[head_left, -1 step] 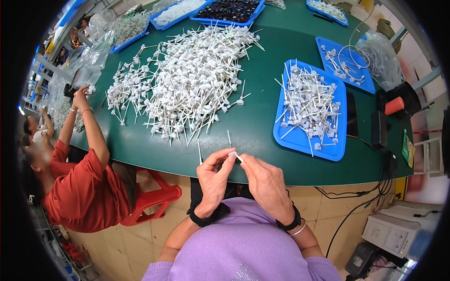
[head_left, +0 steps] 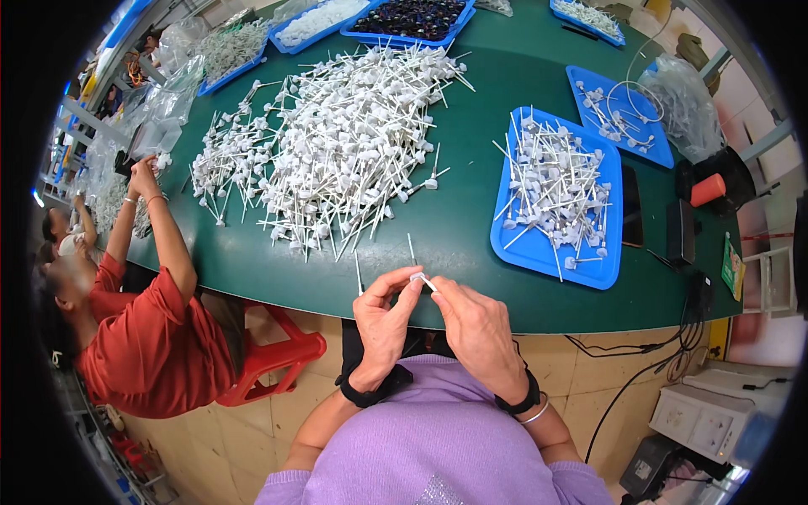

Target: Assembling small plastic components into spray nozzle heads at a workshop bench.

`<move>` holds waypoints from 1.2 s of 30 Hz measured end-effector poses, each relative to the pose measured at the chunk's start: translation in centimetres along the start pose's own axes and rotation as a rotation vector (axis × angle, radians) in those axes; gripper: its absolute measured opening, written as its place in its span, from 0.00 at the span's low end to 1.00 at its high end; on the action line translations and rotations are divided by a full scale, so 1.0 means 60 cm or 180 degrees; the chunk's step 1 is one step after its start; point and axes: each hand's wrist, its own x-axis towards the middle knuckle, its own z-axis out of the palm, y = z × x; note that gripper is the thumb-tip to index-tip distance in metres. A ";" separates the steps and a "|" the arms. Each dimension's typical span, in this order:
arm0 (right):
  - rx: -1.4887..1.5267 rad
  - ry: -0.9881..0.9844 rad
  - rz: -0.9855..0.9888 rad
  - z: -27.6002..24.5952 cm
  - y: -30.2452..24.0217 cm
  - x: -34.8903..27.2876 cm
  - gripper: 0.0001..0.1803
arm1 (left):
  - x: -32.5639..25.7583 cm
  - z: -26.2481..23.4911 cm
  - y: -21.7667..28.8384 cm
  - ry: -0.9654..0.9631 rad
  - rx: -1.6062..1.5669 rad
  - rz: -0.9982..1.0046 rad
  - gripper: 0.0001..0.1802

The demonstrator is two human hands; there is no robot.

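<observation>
Just over the near edge of the green table (head_left: 471, 227), my left hand (head_left: 383, 324) and my right hand (head_left: 475, 324) meet. Both pinch one small white plastic part with a thin stem (head_left: 420, 278) between their fingertips. Two loose white stems (head_left: 358, 271) lie on the table just beyond my hands. A large heap of the same white stemmed parts (head_left: 337, 143) covers the table's middle and left. To the right, a blue tray (head_left: 543, 257) holds several more of them.
A person in a red shirt (head_left: 143, 345) sits at my left on a red stool (head_left: 278, 353), arm raised onto the table. More blue trays (head_left: 648, 147) stand at the back and right. A plastic bag (head_left: 686, 97), an orange cylinder (head_left: 705, 189), black boxes and cables crowd the right end.
</observation>
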 end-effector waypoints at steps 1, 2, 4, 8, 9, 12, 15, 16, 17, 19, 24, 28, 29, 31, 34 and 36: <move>-0.0018 -0.0015 0.0008 0.000 -0.001 0.000 0.08 | 0.000 0.000 -0.001 0.0008 0.0047 0.0025 0.12; -0.0037 -0.0030 0.0016 0.000 -0.001 0.000 0.08 | -0.001 -0.001 -0.002 0.0015 0.0094 0.0050 0.12; -0.0073 -0.0058 0.0032 -0.001 -0.004 0.000 0.07 | -0.001 -0.001 -0.004 0.0034 0.0152 0.0070 0.11; -0.0182 -0.0151 0.0093 -0.004 -0.009 0.000 0.06 | -0.002 -0.002 -0.008 0.0083 0.0190 0.0087 0.11; -0.0219 -0.0186 0.0114 -0.005 -0.010 0.000 0.06 | -0.003 -0.002 -0.010 0.0098 0.0196 0.0102 0.11; -0.0340 -0.0276 0.0149 -0.011 -0.014 0.002 0.05 | -0.003 -0.003 -0.012 0.0095 0.0548 0.0305 0.11; -0.0418 -0.0446 0.0125 -0.020 -0.015 0.007 0.05 | -0.003 -0.005 -0.011 0.0051 0.0887 0.0556 0.12; -0.0385 -0.0480 0.0120 -0.021 -0.014 0.007 0.05 | -0.003 -0.006 -0.010 0.0035 0.0963 0.0606 0.12; -0.0352 -0.0514 0.0114 -0.022 -0.012 0.008 0.05 | -0.004 -0.007 -0.008 0.0021 0.1040 0.0656 0.12; -0.0281 -0.0586 0.0170 -0.023 -0.013 0.010 0.05 | -0.004 -0.009 -0.008 0.0004 0.0930 0.0587 0.12; 0.0139 -0.0434 0.0234 -0.029 -0.011 0.010 0.05 | -0.003 -0.007 0.017 -0.0168 0.0037 -0.0176 0.13; 0.0140 -0.0315 0.0224 -0.043 -0.011 0.007 0.06 | 0.000 -0.009 0.027 -0.0325 -0.0030 -0.0231 0.15; 0.0130 -0.0306 0.0202 -0.043 -0.009 0.006 0.07 | 0.000 -0.008 0.027 -0.0333 -0.0031 -0.0238 0.15; 0.0083 -0.0304 0.0167 -0.043 -0.010 0.006 0.07 | -0.001 -0.007 0.026 -0.0333 -0.0031 -0.0238 0.15; -0.0025 -0.0276 0.0092 -0.038 -0.015 0.006 0.05 | -0.001 -0.007 0.024 -0.0326 -0.0036 -0.0228 0.15; -0.0101 -0.0212 -0.0014 -0.033 -0.013 0.006 0.04 | -0.001 -0.006 0.024 -0.0325 -0.0060 -0.0241 0.15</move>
